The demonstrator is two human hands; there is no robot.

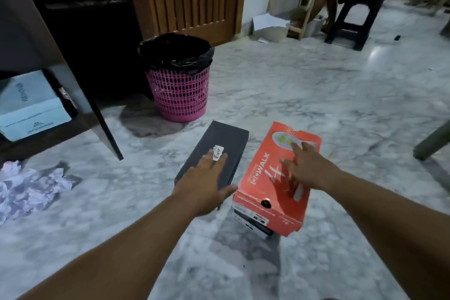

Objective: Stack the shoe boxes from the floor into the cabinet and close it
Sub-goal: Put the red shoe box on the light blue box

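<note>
Two shoe boxes lie side by side on the marble floor. The black box (pixel 225 140) is on the left, with my left hand (pixel 204 182) flat over its near end, fingers apart. The red box (pixel 270 192) rests on top of a darker box (pixel 250 220) just to the right; my right hand (pixel 304 168) hovers over its lid with fingers spread. Neither hand grips anything. At the far left a pale blue box (pixel 31 105) sits inside the dark cabinet (pixel 14 146), whose door (pixel 97 105) stands open.
A pink waste basket (pixel 180 95) with a black liner stands behind the boxes by the cabinet. Crumpled paper (pixel 26 185) lies at the left. A person sits on a dark stool (pixel 353 22) at the back right. A furniture leg (pixel 431 141) stands at the right edge.
</note>
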